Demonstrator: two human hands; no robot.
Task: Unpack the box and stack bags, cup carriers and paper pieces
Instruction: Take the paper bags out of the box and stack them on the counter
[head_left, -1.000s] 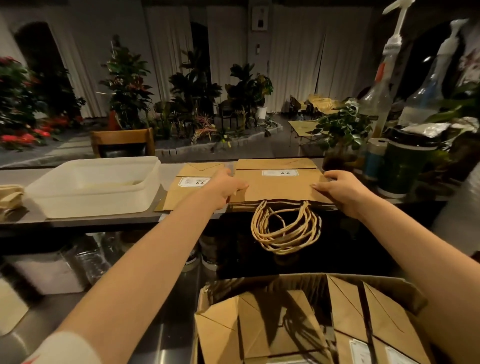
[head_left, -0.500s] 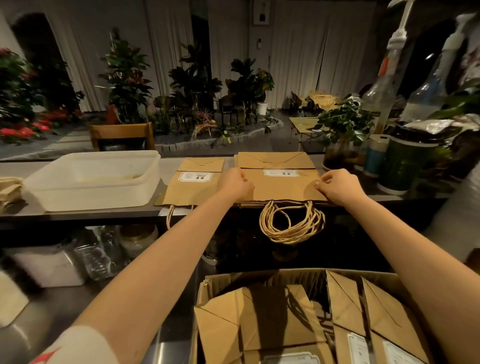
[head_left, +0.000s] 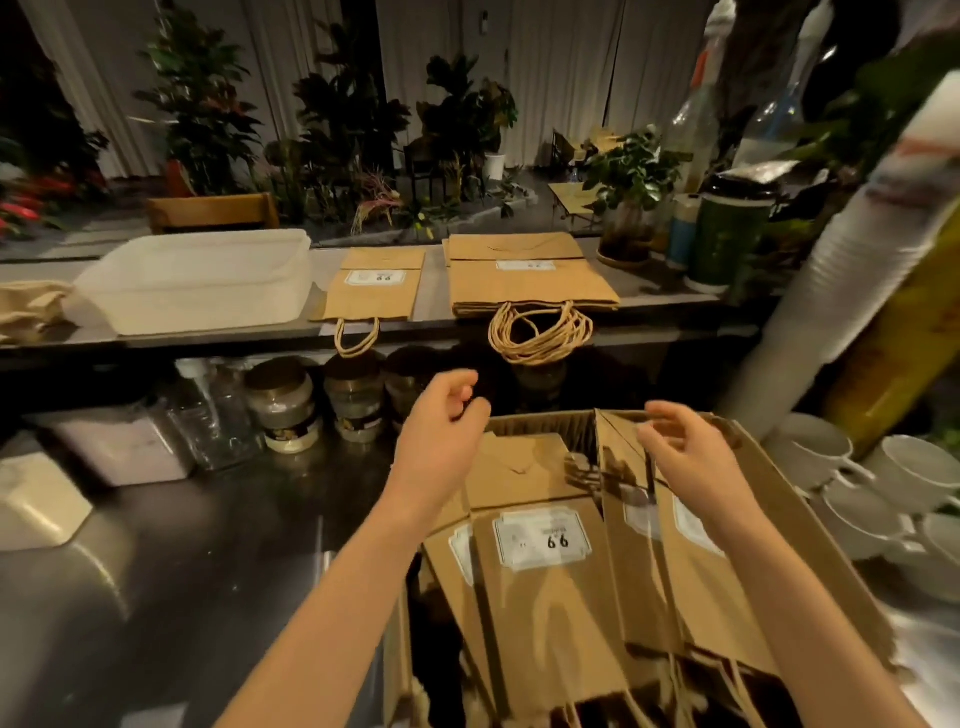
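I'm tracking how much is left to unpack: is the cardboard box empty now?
No, the cardboard box holds several brown paper bags, some lying flat and some standing on edge.

Cardboard box (head_left: 810, 519) holds labelled brown bags (head_left: 540, 597); larger stack (head_left: 530, 283) and smaller stack (head_left: 371, 296) lie flat beyond.

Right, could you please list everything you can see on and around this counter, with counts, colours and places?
Open cardboard box: one, brown, near counter.
Flat paper bags with white labels: several, brown, inside box.
Large paper-bag stack: one, brown, raised shelf, centre-right.
Small paper-bag stack: one, brown, left of it.
Plastic tub: one, translucent white, shelf left.
Glass jars: at least three, clear, under shelf.
Ceramic cups: several, white, far right.
Lidded cup: one, green, shelf right.
Left hand: one, empty, at box's left rim.
Right hand: one, empty, over boxed bags.
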